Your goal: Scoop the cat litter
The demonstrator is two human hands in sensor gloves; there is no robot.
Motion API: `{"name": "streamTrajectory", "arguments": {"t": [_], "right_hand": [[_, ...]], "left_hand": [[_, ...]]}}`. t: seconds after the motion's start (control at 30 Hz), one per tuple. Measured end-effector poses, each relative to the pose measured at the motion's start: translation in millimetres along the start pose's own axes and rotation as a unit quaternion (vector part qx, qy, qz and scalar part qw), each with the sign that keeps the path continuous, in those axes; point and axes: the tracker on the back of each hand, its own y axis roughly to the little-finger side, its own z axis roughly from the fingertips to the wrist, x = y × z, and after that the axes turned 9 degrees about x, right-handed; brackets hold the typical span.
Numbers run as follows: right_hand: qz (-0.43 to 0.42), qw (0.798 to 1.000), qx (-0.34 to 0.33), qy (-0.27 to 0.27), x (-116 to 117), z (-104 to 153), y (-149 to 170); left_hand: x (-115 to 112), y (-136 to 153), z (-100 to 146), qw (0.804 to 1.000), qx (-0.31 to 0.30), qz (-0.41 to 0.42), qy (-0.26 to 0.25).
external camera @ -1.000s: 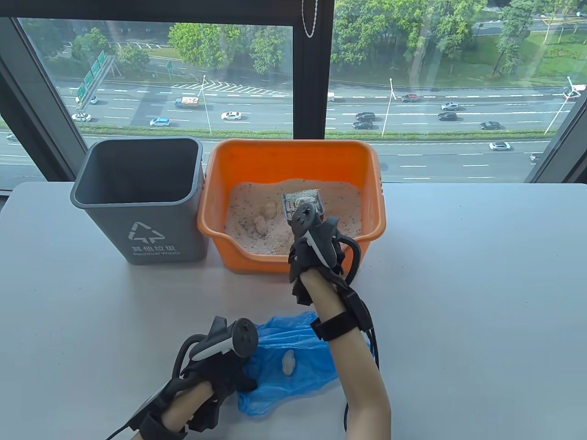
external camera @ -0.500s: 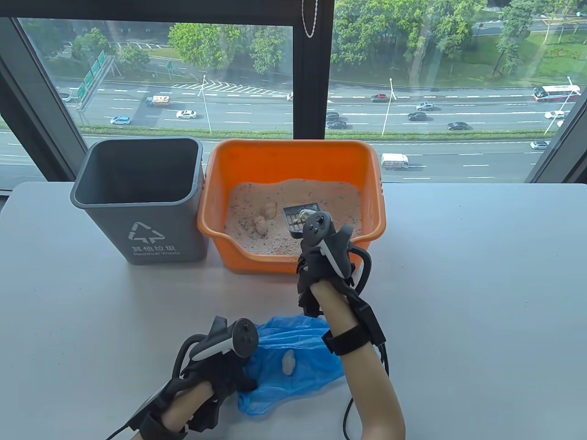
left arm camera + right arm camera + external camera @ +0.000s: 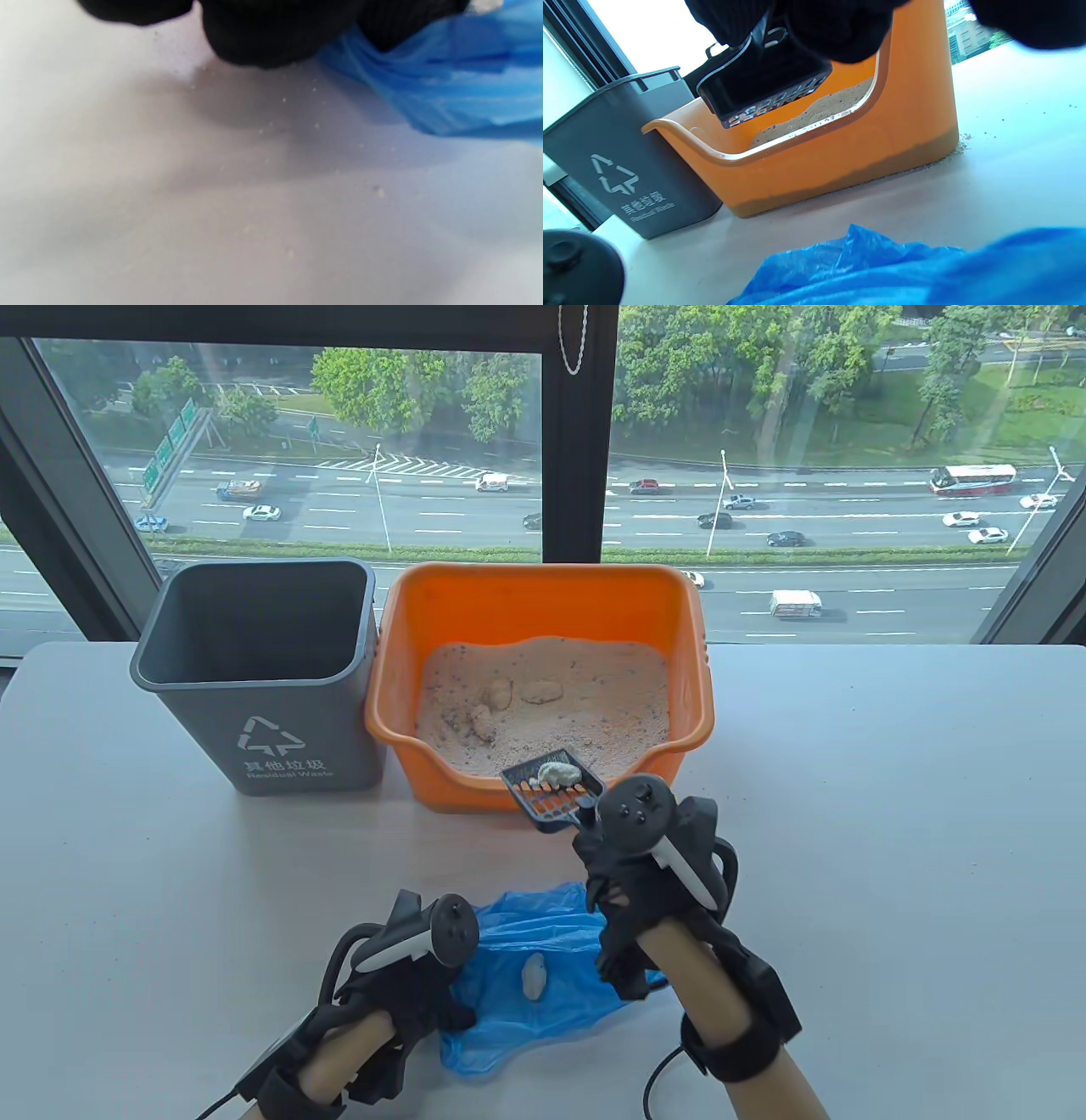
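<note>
The right hand (image 3: 632,869) has pulled back out of the orange tub (image 3: 691,611) since a moment ago: the black scoop (image 3: 551,797) that was down in the litter (image 3: 594,695) now hangs over the tub's near rim, lifted clear of the sand, with a pale clump (image 3: 560,772) sitting on its slotted blade. Where the scoop was, another clump (image 3: 541,692) now shows on the litter beside the two (image 3: 488,708) already visible. The left hand (image 3: 407,976) has not moved; it rests at the near left edge of the blue bag (image 3: 543,984), fingers (image 3: 263,38) against the plastic, though I cannot tell whether they grip it or just lie there. A white lump (image 3: 534,976) lies on the bag. The right hand's fingers are curled round the scoop's handle, which is mostly hidden under the glove. The scoop's long axis runs from the hand up and to the left, blade end toward the tub and the grey bin (image 3: 254,678), blade roughly level with the clump on top. From the right wrist view the scoop (image 3: 763,84) hangs above the tub's dipped front edge (image 3: 780,144), not touching it. The bin stands just left of the tub, nearly touching. The table (image 3: 891,814) to the right of the tub lies open, and bare table separates the tub's front from the bag. Grains are scattered on the table by the tub's right foot (image 3: 961,146).
</note>
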Motion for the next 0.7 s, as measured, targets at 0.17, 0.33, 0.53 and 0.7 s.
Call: {"name": "streamTrajectory", "arguments": {"t": [0.17, 0.33, 0.53, 0.7], "right_hand": [[0.014, 0.996, -0.044, -0.078, -5.0, 58.0, 26.4], [0.066, 0.982, -0.092, -0.149, 9.6, 86.0, 40.3], [0.135, 0.973, -0.074, -0.172, 40.3, 67.4, 31.2], [0.185, 0.976, -0.057, -0.095, 38.3, 25.9, 11.8]], "left_hand": [[0.1, -0.2, 0.1, 1.0, 0.003, 0.002, 0.002], [0.2, -0.2, 0.1, 1.0, 0.007, 0.006, 0.005], [0.2, -0.4, 0.2, 1.0, 0.01, 0.008, 0.005], [0.3, -0.6, 0.1, 1.0, 0.01, 0.006, 0.005]]}}
